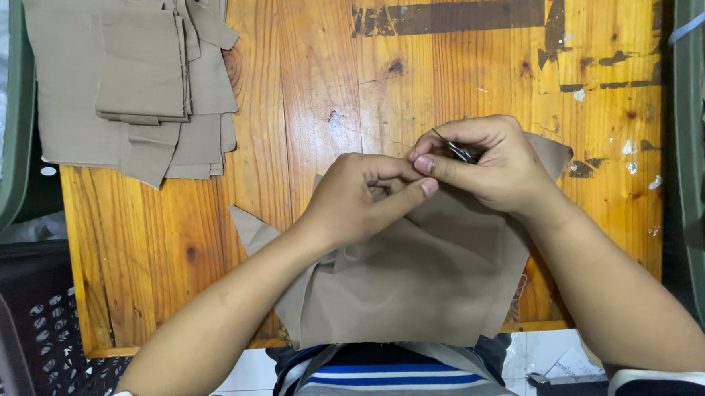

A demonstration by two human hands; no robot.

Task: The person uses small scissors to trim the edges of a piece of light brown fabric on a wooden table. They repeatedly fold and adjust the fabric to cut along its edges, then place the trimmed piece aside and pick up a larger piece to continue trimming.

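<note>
Brown cloth (412,281) lies on my wooden table (309,99). My left hand (360,198) and right hand (491,161) pinch its top edge, fingers pressed together. A cloth pile (126,66) sits far left of it.

— What do we see at the upper left of the frame?
— A stack of tan fabric pieces (134,74) on the wooden table (311,75).
— And along the edges?
— We see a green bin (684,159) at right, a black mesh chair (32,326) at lower left.
</note>
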